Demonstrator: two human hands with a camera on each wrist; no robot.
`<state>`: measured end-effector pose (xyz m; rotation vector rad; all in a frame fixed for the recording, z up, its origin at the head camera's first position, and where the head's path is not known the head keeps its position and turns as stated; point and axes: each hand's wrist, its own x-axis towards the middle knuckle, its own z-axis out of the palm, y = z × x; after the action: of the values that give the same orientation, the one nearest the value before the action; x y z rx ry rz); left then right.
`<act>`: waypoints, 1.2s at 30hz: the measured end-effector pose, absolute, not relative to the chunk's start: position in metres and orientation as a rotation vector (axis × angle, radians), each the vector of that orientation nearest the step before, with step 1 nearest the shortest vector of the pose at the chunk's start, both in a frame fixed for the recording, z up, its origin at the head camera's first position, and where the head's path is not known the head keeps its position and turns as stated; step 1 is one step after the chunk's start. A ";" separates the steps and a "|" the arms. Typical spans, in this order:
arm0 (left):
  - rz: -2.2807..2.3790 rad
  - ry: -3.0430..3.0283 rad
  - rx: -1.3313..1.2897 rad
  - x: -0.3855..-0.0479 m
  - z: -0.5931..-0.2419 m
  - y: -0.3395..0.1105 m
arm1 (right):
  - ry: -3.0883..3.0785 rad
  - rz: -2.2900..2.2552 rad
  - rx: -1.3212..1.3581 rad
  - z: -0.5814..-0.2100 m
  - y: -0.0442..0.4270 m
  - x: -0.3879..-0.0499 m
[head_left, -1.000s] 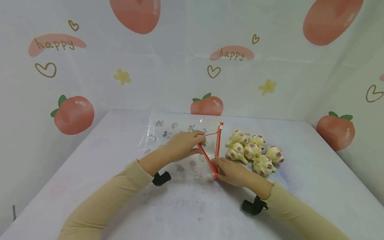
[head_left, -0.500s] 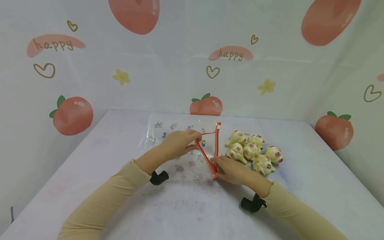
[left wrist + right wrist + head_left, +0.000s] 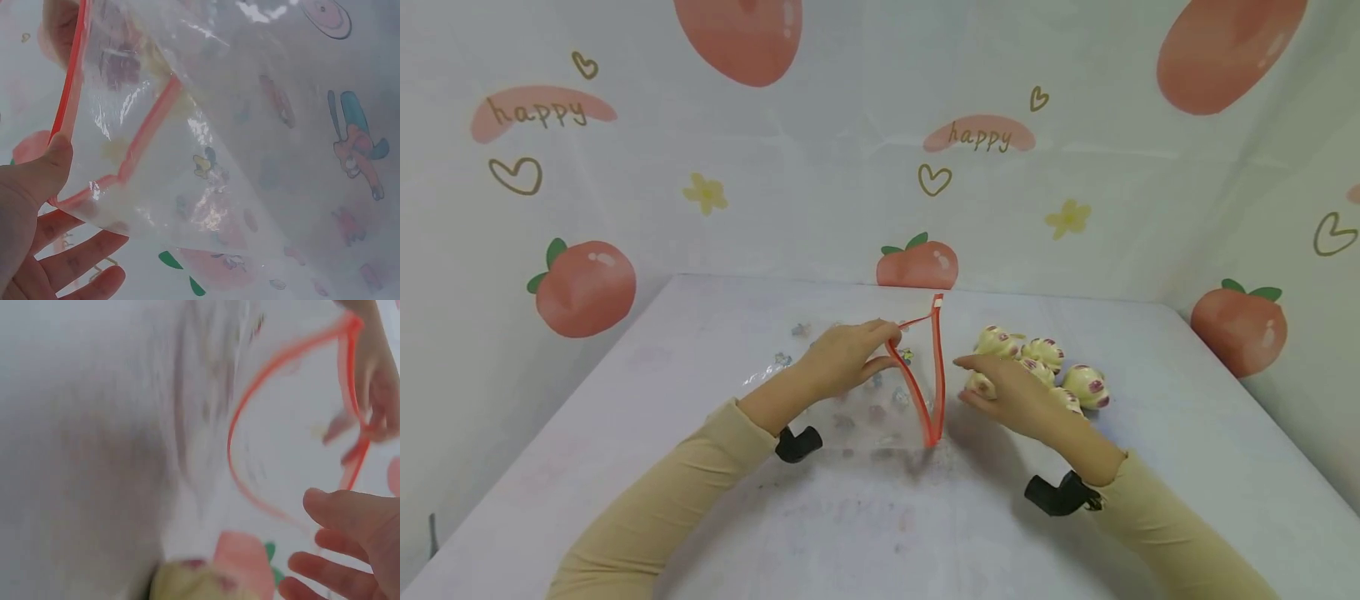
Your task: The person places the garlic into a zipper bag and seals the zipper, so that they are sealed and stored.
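A clear zip bag (image 3: 857, 417) printed with small cartoon figures lies on the table, its red-edged mouth spread apart toward the right. My left hand (image 3: 847, 358) pinches one red edge of that mouth between thumb and fingers; the left wrist view shows the thumb (image 3: 57, 156) on the red strip. To the right of the mouth, my right hand (image 3: 1018, 396) is apart from the bag with thumb and fingers spread and nothing between them. It hovers over the near side of several garlic bulbs (image 3: 1086, 386), hiding some. In the right wrist view, one garlic bulb (image 3: 200, 581) shows at the bottom.
The white table (image 3: 850, 533) runs up to a printed backdrop (image 3: 820, 167) with fruit, hearts and lettering. A black bent wrist piece (image 3: 797, 444) hangs under the left wrist, another black piece (image 3: 1060, 493) under the right.
My right hand has let go of the bag's red edge and moved right toward the garlic bulbs. The bag's mouth has tipped up slightly. My left hand keeps its pinch.
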<state>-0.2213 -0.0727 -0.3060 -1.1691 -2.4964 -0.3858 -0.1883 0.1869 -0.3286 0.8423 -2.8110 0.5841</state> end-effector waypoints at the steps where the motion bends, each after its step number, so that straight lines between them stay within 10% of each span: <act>1: -0.391 -2.493 -1.166 -0.221 -0.306 -0.073 | -2.793 0.600 0.813 -0.327 0.190 -0.190; 36: -0.432 -2.520 -1.126 -0.220 -0.307 -0.077 | -2.868 0.294 0.528 -0.351 0.214 -0.209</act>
<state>-0.2195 -0.0774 -0.3066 -1.1265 -2.5201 -0.4317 -0.2087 0.2143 -0.3508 0.5275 -2.8677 0.2936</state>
